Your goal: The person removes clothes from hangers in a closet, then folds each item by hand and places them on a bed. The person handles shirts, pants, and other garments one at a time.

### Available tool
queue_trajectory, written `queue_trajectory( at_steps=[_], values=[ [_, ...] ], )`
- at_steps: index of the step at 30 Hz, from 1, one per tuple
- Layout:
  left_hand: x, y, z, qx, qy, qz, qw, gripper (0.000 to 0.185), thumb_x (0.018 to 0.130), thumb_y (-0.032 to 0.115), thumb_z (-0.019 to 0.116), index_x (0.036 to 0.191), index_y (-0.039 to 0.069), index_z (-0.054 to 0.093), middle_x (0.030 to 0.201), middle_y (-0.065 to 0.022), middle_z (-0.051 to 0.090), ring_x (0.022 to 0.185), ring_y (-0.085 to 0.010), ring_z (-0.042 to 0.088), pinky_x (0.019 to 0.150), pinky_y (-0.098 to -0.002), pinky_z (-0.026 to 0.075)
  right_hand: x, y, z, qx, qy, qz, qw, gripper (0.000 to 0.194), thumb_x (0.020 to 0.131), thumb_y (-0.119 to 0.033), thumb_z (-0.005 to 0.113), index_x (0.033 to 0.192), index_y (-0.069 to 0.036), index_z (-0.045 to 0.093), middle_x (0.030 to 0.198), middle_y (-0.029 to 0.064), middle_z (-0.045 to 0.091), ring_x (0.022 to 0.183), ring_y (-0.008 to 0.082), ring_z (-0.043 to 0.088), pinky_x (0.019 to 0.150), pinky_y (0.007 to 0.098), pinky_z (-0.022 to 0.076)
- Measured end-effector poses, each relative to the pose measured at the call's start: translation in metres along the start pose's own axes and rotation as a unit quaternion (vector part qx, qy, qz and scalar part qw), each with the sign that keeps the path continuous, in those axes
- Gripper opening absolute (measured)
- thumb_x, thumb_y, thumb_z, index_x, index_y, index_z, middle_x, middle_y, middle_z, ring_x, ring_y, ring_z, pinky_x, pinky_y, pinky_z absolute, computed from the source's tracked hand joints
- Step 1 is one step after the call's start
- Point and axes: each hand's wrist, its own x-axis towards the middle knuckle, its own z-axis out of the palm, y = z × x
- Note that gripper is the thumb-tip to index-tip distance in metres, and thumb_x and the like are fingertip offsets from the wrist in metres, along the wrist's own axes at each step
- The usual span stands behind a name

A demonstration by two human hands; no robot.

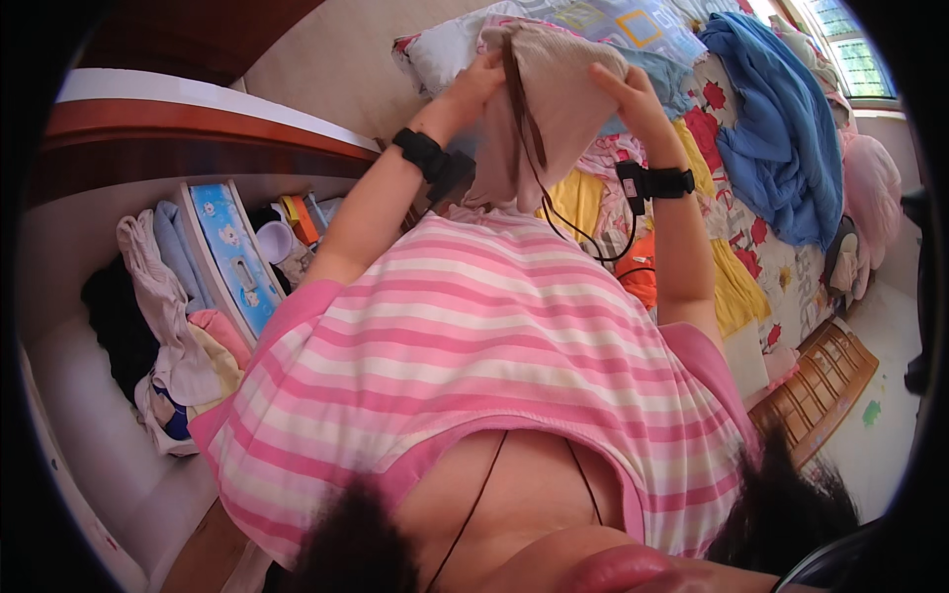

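Note:
A beige cloth garment (557, 96) with a dark brown strip down its front hangs between my two hands, over the edge of the bed. My left hand (478, 83) grips its left edge near the top. On the other side, my right hand (630, 90) pinches the upper right edge with the thumb on the near face. The lower part of the garment drops close to my striped shirt. A black strap with a small device (434, 159) is on my left wrist; another strap (667, 182) with a cable is on my right.
Pillows (593, 22), a blue cloth (778, 141), yellow fabric (741, 289) and an orange item (637, 263) lie on the floral bedsheet (786, 289). At left, clothes (159, 296) are piled beside a blue-fronted drawer (233, 248). A brown slatted piece (815, 385) stands at lower right.

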Motion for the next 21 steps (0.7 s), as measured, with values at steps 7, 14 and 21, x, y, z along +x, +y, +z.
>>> queue_trajectory(
  at_steps=[7,14,21],
  values=[
    [0.015,0.063,-0.037,0.141,-0.01,0.039,0.989,0.023,0.097,0.023,0.061,0.114,0.008,0.064,0.104,0.0016,0.068,0.099,-0.006,0.061,0.085,-0.0237,0.05,-0.024,0.024,-0.031,0.366,0.081,-0.011,0.927,0.033,0.094,-0.025,0.064,0.115,0.0,0.064,0.11,0.0094,0.068,0.098,0.0183,0.066,0.084,0.0325,0.0533],
    [0.023,0.042,-0.025,0.436,0.117,0.227,0.863,0.023,0.094,0.026,0.06,0.109,0.008,0.06,0.102,-0.0093,0.063,0.094,-0.021,0.062,0.083,-0.033,0.051,-0.038,-0.014,-0.017,0.206,0.224,-0.055,0.951,0.038,0.098,-0.029,0.06,0.125,-0.003,0.057,0.116,0.01,0.065,0.097,0.021,0.068,0.078,0.0326,0.0563],
    [0.027,-0.017,0.02,0.276,-0.076,0.039,0.957,0.04,0.086,0.031,0.071,0.113,0.005,0.055,0.105,-0.0062,0.062,0.096,-0.0205,0.06,0.085,-0.0347,0.049,-0.019,-0.026,0.025,0.191,0.079,-0.02,0.978,0.045,0.099,-0.028,0.057,0.135,-0.002,0.048,0.123,0.0101,0.062,0.108,0.0203,0.064,0.089,0.0326,0.0529]
  ],
)
